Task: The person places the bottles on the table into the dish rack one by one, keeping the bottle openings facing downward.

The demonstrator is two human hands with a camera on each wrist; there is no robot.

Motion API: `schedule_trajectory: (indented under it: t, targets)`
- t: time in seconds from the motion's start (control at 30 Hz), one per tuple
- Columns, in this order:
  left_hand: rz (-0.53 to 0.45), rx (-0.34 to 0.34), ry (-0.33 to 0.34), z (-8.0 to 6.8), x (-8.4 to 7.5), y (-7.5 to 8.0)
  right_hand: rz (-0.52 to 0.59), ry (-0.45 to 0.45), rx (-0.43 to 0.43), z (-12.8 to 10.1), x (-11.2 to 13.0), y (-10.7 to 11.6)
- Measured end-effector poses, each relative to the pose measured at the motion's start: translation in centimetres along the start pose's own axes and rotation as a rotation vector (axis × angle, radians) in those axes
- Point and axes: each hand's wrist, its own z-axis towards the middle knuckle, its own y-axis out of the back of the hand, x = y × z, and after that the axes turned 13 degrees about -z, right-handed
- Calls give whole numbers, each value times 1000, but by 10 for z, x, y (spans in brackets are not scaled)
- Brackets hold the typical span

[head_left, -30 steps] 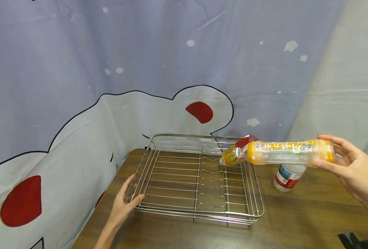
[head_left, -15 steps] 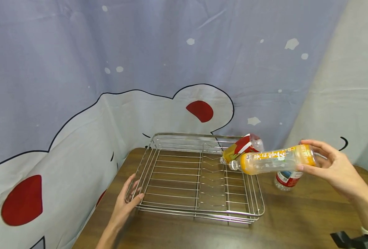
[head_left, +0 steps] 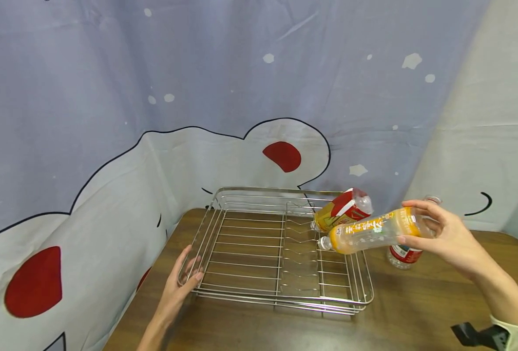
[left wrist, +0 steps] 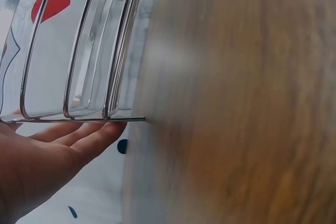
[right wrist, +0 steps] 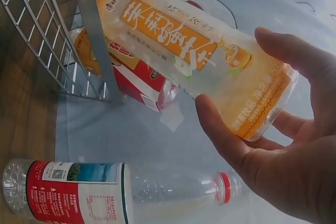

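Note:
My right hand (head_left: 440, 239) grips an empty clear plastic bottle (head_left: 373, 233) with an orange label around its base end. The bottle slants with its neck low and leftward, over the right side of the wire dish rack (head_left: 259, 295). In the right wrist view, thumb and fingers wrap the bottle's (right wrist: 184, 51) bottom. At the rack's front left corner, my left hand (head_left: 175, 287) holds the frame, thumb at the rim and fingers along the outside. A second bottle (head_left: 342, 209), with a red and yellow label, leans neck-down in the rack's back right corner.
A clear bottle (right wrist: 79, 187) with a red and white label stands upright on the wooden table (head_left: 416, 312), right of the rack and partly behind my right hand in the head view. A patterned curtain (head_left: 188, 73) hangs close behind the rack.
My right hand has moved left with the orange-labelled bottle, tipping its neck down over the rack. My left hand and the rack stay in place.

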Motion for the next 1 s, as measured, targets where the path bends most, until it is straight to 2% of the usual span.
schedule_trajectory:
  t: [0.3, 0.73, 1.0]
  targets:
    - [11, 20, 7, 0, 1, 2, -40, 30, 6, 5, 9, -11]
    - [44, 24, 32, 0, 1, 3, -88, -26, 80, 13, 17, -25]
    - [45, 14, 49, 0, 1, 4, -168, -13, 68, 21, 18, -33]
